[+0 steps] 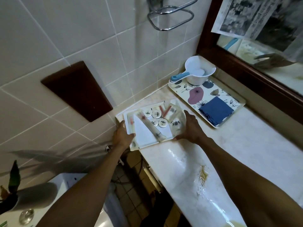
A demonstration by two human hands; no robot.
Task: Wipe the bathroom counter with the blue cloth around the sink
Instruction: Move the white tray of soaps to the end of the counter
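A folded blue cloth point(216, 110) lies on a flower-patterned tray point(183, 92) at the back of the pale marble counter point(246, 145), untouched. Both my hands hold a white tray point(146, 138) of small toiletries at the counter's left end. My left hand point(122, 136) grips its left edge. My right hand point(190, 126) grips its right side. The counter's front edge point(185, 164) is wet and shiny, with a yellowish smear point(203, 175). The sink is not in view.
A white scoop with a blue handle point(195, 72) stands on the patterned tray's far end. A wood-framed mirror point(255, 69) runs along the back. A chrome towel ring point(170, 18) hangs on the tiled wall. A potted plant point(14, 190) is at lower left.
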